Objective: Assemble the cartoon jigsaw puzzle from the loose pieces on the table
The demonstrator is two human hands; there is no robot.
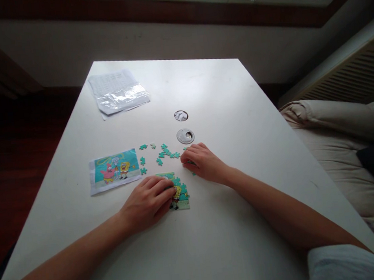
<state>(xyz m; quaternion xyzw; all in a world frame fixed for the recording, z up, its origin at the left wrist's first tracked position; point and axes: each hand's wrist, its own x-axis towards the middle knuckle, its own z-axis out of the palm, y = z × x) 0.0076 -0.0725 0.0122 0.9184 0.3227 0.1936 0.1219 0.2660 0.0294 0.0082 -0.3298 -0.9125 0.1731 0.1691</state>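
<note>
My left hand (148, 202) lies palm down on the partly joined jigsaw (181, 196), fingers pressed on its left side and covering much of it. My right hand (202, 162) rests beyond the jigsaw, fingers curled down over the loose teal puzzle pieces (165, 153); what sits under the fingertips is hidden. A printed reference picture (114, 170) with cartoon figures lies flat to the left of the jigsaw.
The white table (238, 121) has two round cable holes (185, 135) behind the pieces. A clear plastic bag on paper sheets (118, 93) lies at the far left. A bed with beige bedding (344, 141) stands to the right, under a window.
</note>
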